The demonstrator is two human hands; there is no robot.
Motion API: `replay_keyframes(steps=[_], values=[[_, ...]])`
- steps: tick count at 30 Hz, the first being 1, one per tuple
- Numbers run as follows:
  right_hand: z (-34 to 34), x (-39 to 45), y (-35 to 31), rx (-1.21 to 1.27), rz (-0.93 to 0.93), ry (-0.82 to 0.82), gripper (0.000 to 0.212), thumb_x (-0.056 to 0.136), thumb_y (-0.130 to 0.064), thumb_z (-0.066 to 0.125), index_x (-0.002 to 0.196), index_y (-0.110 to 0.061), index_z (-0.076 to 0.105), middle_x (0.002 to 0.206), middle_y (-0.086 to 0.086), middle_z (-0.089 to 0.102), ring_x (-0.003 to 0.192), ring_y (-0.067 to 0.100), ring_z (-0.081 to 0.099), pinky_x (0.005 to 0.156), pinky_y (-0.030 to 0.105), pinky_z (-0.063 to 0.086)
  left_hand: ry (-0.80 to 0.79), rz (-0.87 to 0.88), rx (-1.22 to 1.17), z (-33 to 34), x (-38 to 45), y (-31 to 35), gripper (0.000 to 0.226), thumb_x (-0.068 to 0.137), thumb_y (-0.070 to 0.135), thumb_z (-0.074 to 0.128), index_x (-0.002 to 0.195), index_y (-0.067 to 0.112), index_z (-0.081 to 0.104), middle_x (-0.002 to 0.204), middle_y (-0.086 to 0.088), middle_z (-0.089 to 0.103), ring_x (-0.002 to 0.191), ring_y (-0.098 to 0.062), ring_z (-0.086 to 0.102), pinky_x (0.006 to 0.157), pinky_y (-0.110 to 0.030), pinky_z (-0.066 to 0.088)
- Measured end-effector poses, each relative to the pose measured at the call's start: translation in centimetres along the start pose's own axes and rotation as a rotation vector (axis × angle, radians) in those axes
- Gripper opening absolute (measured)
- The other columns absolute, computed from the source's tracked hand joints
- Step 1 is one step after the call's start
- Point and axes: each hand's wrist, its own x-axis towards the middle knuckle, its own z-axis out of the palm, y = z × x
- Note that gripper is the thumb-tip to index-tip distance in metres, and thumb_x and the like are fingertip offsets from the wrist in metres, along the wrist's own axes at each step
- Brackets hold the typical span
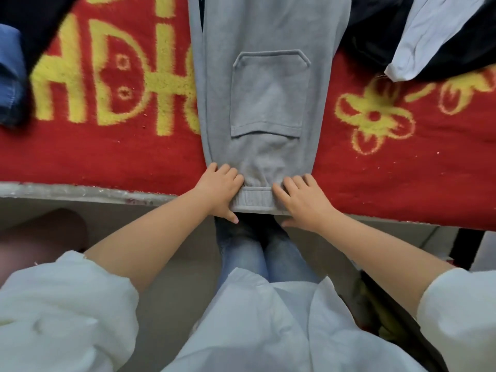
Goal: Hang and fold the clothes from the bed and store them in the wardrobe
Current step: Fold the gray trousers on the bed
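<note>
Grey sweatpants point(268, 98) lie flat on the red blanket point(107, 157), stretching away from me, with a patch pocket facing up. The elastic waistband hangs over the near bed edge. My left hand point(220, 189) grips the waistband's left corner, fingers on top and thumb hooked under the hem. My right hand point(303, 200) grips the right corner the same way.
A dark garment point(32, 28) and blue denim point(10, 76) lie at the far left of the bed. At the far right sits a dark garment point(375, 36) with a pale one point(429, 36) on it. The bed's grey edge point(80, 190) runs across, right in front of my legs.
</note>
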Motion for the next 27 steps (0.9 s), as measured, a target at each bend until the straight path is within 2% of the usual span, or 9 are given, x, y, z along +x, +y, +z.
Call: replay_keyframes(steps=[2,5,9,11,13,15,22,25,27], values=[[0.0,0.5,-0.9,-0.057,0.070,0.049,0.099,0.028,-0.053,0.084,0.106,-0.007,0.042,0.077,0.007,0.060,0.065,0.023,0.054,0.067,0.036,0.032,0.074,-0.069,-0.113,0.7,-0.7,0.2,0.082,0.070,0.074,0.052,0.121,0.012,0.039,0.121,-0.003,0.043,0.113,-0.023,0.039,0.092,-0.034,0.029],[0.0,0.9,-1.5,-0.054,0.122,0.085,0.076,0.042,-0.027,0.080,0.103,-0.006,0.041,0.073,0.008,0.060,0.060,0.024,0.054,0.063,0.034,0.037,0.116,-0.141,-0.195,1.3,-0.8,1.7,0.066,0.077,0.056,0.059,0.122,0.011,0.040,0.121,-0.005,0.044,0.113,-0.024,0.041,0.088,-0.033,0.031],[0.2,0.8,-0.5,-0.055,0.065,0.058,0.069,0.037,-0.019,0.079,0.100,-0.005,0.053,0.070,0.008,0.058,0.057,0.025,0.054,0.051,0.027,0.042,0.249,-0.040,-0.020,1.1,-0.6,2.3,0.039,0.048,0.029,0.077,0.080,0.013,0.060,0.078,-0.002,0.058,0.071,-0.020,0.057,0.060,-0.025,0.038],[-0.4,0.4,-0.7,-0.092,0.088,0.041,0.062,0.045,-0.024,0.080,0.102,-0.006,0.063,0.078,0.008,0.060,0.066,0.025,0.057,0.056,0.028,0.043,0.152,0.038,0.095,1.7,-0.6,2.8,0.028,0.072,0.024,0.061,0.096,0.011,0.055,0.094,-0.004,0.057,0.087,-0.021,0.054,0.069,-0.030,0.035],[-1.0,0.0,-1.8,-0.098,0.075,-0.066,0.058,0.077,-0.025,0.062,0.129,-0.006,0.044,0.110,0.011,0.053,0.097,0.026,0.052,0.075,0.035,0.041,0.090,0.068,0.130,2.6,-0.7,3.2,0.027,0.087,0.020,0.044,0.111,0.008,0.044,0.111,-0.007,0.050,0.101,-0.025,0.046,0.076,-0.032,0.028],[-1.2,-0.2,-2.7,-0.087,0.046,-0.190,0.053,0.090,-0.018,0.042,0.139,-0.006,0.023,0.128,0.011,0.040,0.114,0.028,0.040,0.086,0.037,0.034,0.090,0.071,0.128,2.9,-0.8,3.2,0.032,0.089,0.025,0.045,0.115,0.008,0.041,0.115,-0.008,0.049,0.104,-0.024,0.045,0.076,-0.031,0.027],[-1.3,0.1,-4.4,-0.076,-0.033,-0.494,0.066,0.089,-0.031,0.051,0.143,-0.011,0.018,0.138,0.010,0.033,0.124,0.026,0.035,0.094,0.034,0.033,-0.110,0.171,0.021,3.3,-1.8,3.5,0.073,0.084,0.059,0.050,0.133,0.007,0.036,0.132,-0.010,0.043,0.119,-0.025,0.041,0.091,-0.033,0.037],[-2.5,0.4,-3.8,0.050,0.046,-0.672,0.069,0.091,-0.022,0.049,0.147,-0.014,0.010,0.147,0.010,0.023,0.134,0.027,0.027,0.103,0.037,0.031,-0.165,0.150,-0.113,2.4,-1.8,3.2,0.065,0.091,0.054,0.042,0.135,0.006,0.037,0.137,-0.012,0.040,0.124,-0.027,0.039,0.097,-0.036,0.035],[-4.0,0.9,-2.6,0.135,0.074,-0.740,0.060,0.092,-0.015,0.043,0.147,-0.017,0.017,0.146,0.009,0.027,0.132,0.028,0.032,0.100,0.039,0.035,-0.162,0.125,-0.250,1.3,-1.7,2.1,0.050,0.096,0.042,0.037,0.131,0.006,0.043,0.135,-0.013,0.043,0.123,-0.029,0.041,0.096,-0.038,0.036]])
